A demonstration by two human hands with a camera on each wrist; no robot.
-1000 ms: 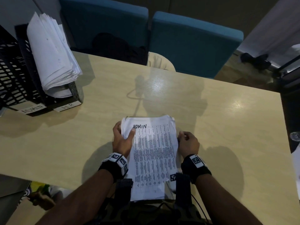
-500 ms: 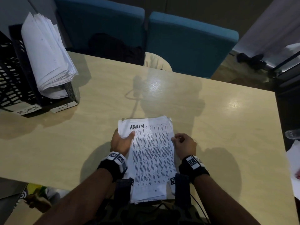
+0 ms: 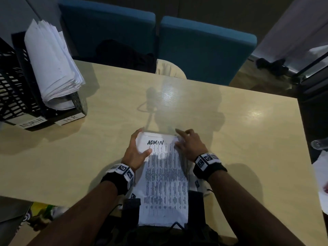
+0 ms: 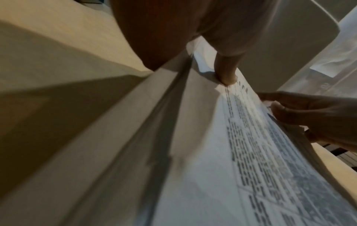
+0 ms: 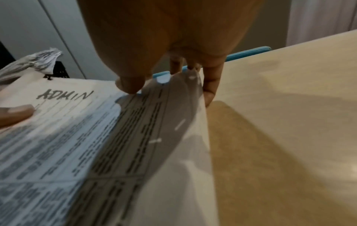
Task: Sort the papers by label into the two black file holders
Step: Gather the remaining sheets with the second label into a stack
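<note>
At the counter's (image 3: 230,130) near edge, the left hand (image 3: 135,150) clamps the paper stack (image 3: 165,189) at its far left corner, thumb on top. This likely steadies it while the right hand (image 3: 190,146) pinches the top ADMIN sheet (image 3: 159,157) by its right edge, to peel it off for the far-left ADMIN holder (image 3: 10,96).

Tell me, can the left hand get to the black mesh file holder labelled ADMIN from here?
Probably yes. The left hand grips the white paper stack, and only bare beige tabletop shows between it and the black ADMIN file holder at the far left.
</note>
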